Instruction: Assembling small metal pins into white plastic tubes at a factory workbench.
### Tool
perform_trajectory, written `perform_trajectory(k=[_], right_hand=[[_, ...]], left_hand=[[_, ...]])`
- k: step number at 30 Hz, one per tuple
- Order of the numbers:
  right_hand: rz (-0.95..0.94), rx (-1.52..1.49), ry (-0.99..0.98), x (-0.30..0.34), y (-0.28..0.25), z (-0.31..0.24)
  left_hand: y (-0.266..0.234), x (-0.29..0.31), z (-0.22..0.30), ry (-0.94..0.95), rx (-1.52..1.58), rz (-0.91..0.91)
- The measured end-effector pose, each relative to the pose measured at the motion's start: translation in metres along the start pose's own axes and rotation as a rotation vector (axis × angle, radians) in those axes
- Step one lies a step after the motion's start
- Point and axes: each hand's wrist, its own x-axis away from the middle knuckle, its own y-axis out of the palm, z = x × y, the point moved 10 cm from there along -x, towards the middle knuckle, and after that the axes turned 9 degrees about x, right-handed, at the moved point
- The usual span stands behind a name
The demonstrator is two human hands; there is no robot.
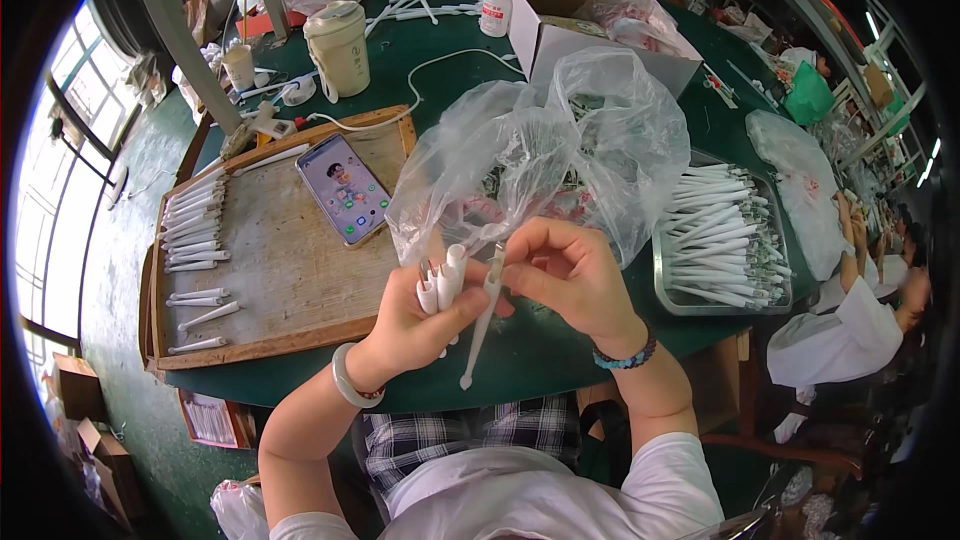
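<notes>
Head view, handling (as judged): the slender white plastic tube (477, 342) is best steadied near its upper end by the left thumb, with light, straight pressure from the right fingers on the small metallic-looking piece (498, 258) there; a twist could tilt it, a tight squeeze could spill the spares.
Position: tube slanting, upper end between the two hands, lower end free above the dark green bench (540, 365).
Left hand (415, 312): fingers closed around a bundle of white plastic tubes (440, 288), thumb against the slanting tube.
Right hand (572, 275): fingers drawn narrow at the tube's upper end; whether they pinch the piece cannot be told.
Beyond the hands: crinkled clear plastic bag (622, 125)
</notes>
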Motion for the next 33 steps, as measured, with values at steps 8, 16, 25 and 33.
perform_trajectory(k=[8, 16, 25, 33], right_hand=[[-0.091, 0.035, 0.074, 0.003, 0.008, -0.003], [-0.169, -0.021, 0.071, 0.004, 0.018, 0.005], [-0.069, -0.013, -0.146, 0.002, 0.011, -0.006], [0.123, 0.361, -0.282, 0.01, -0.007, -0.025]], left_hand=[[0.0, 0.001, -0.004, -0.025, -0.101, -0.034], [0.0, 0.004, 0.0, 0.049, -0.031, -0.016], [0.0, 0.004, -0.013, -0.173, 0.13, -0.008], [-0.001, 0.006, -0.007, -0.006, -0.025, 0.009]])
